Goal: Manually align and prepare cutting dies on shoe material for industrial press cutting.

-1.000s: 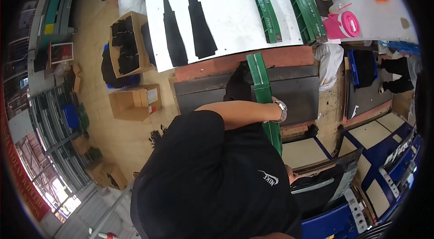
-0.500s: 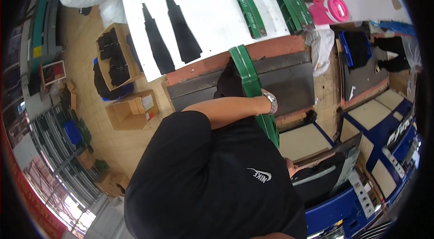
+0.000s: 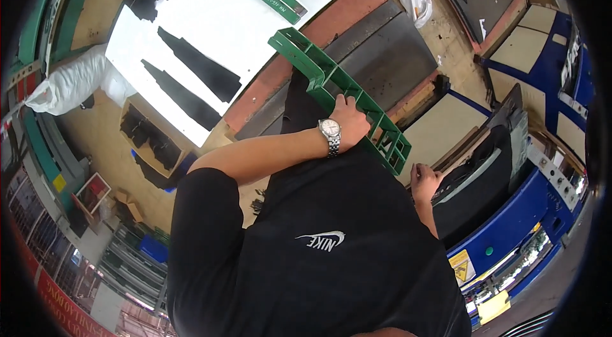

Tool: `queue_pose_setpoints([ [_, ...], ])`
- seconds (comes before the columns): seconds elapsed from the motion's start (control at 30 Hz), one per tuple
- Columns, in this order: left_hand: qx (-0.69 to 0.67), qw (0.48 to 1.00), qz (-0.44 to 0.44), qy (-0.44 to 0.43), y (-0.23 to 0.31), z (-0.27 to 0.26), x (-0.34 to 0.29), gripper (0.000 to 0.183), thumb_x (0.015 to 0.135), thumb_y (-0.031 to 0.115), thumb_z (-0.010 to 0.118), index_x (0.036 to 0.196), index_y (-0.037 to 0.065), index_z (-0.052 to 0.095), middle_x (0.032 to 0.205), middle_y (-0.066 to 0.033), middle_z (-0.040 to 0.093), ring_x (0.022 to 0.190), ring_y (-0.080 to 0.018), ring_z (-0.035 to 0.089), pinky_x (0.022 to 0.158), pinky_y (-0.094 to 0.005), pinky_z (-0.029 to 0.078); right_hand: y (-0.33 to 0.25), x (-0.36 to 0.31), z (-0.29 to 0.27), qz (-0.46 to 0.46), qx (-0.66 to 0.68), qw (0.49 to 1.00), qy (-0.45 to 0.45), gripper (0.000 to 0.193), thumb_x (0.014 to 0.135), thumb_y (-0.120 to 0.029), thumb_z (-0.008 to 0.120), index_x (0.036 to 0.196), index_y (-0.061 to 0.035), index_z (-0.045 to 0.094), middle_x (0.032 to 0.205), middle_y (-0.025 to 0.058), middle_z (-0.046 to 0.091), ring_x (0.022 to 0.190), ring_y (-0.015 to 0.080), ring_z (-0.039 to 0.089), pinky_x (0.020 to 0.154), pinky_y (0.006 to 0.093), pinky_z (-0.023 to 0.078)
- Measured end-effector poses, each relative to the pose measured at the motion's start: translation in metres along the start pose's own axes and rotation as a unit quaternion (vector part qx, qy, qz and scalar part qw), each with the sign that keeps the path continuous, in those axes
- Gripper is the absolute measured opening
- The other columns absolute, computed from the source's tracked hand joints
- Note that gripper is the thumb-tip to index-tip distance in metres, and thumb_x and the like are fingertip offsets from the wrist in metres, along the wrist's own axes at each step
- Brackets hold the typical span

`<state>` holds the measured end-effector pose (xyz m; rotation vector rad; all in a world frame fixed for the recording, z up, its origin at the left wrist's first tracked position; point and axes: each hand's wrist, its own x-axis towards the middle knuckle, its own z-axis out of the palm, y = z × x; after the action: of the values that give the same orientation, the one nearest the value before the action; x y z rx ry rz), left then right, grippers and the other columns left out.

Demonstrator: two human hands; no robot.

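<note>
Farthest left of the green frame (image 3: 344,84), past a gap of floor, sits a white sack (image 3: 70,85). Nearer to the frame comes the white table (image 3: 223,25), with two tapering black strips, a shorter one (image 3: 182,96) and a longer one (image 3: 201,63), lying flat on it. Dark cloth (image 3: 299,107) shows just beside the frame's left flank, partly hidden by it.

The frame itself slants in front of the person, one end near the table edge, its cells open to view. The left hand (image 3: 350,125) grips its near side past the middle, fingers bent over the rim. Beyond the frame's far side is a dark grey board (image 3: 395,47).

Just beside the frame's lower right end is the right hand (image 3: 426,183), half curled; whether it touches the frame or holds anything, I cannot tell. Farther right stands a blue machine (image 3: 510,222).

The step in hand looks like handling the frame; shifting it would call for support at that lower end.
</note>
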<state>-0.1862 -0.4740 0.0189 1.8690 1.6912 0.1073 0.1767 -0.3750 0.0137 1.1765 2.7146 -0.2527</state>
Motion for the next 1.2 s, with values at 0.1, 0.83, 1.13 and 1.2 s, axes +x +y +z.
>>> queue_pose_setpoints([
  [0.1,0.0,1.0,-0.018,-0.012,0.001,0.002,-0.004,0.015,0.08,0.017,0.062,0.079,0.014,0.076,0.076,-0.0066,0.069,0.095,-0.0327,0.058,0.076,-0.0496,0.04,-0.001,0.001,0.002,0.004,-0.004,1.0,-0.001,0.014,0.091,-0.02,0.066,0.084,-0.0083,0.066,0.072,0.0059,0.062,0.068,0.0269,0.06,0.079,0.0382,0.038],
  [0.83,-0.025,0.997,-0.062,-0.036,-0.004,0.015,-0.004,0.023,0.078,0.018,0.067,0.095,0.01,0.079,0.093,-0.0136,0.073,0.105,-0.0414,0.06,0.091,-0.0633,0.042,0.005,-0.003,0.01,-0.005,-0.034,0.999,-0.002,0.016,0.091,-0.02,0.067,0.081,-0.0085,0.065,0.073,0.0047,0.062,0.066,0.0256,0.059,0.08,0.0374,0.035],
  [1.13,0.011,0.998,-0.054,0.001,-0.006,0.02,-0.009,0.017,0.079,0.02,0.065,0.085,0.013,0.079,0.082,-0.0075,0.071,0.094,-0.0353,0.06,0.079,-0.0541,0.042,0.009,-0.003,0.009,-0.001,-0.047,0.999,-0.017,0.014,0.09,-0.02,0.068,0.082,-0.0083,0.066,0.074,0.0055,0.063,0.066,0.0269,0.059,0.078,0.0382,0.037],
  [1.2,-0.001,0.998,-0.061,0.0,-0.006,0.019,-0.009,0.016,0.079,0.019,0.064,0.085,0.013,0.079,0.081,-0.0073,0.071,0.094,-0.0352,0.06,0.079,-0.0541,0.042,0.009,-0.001,0.007,-0.002,-0.042,0.999,-0.017,0.014,0.09,-0.02,0.067,0.082,-0.0083,0.066,0.074,0.0056,0.063,0.066,0.0272,0.059,0.077,0.0384,0.037],
])
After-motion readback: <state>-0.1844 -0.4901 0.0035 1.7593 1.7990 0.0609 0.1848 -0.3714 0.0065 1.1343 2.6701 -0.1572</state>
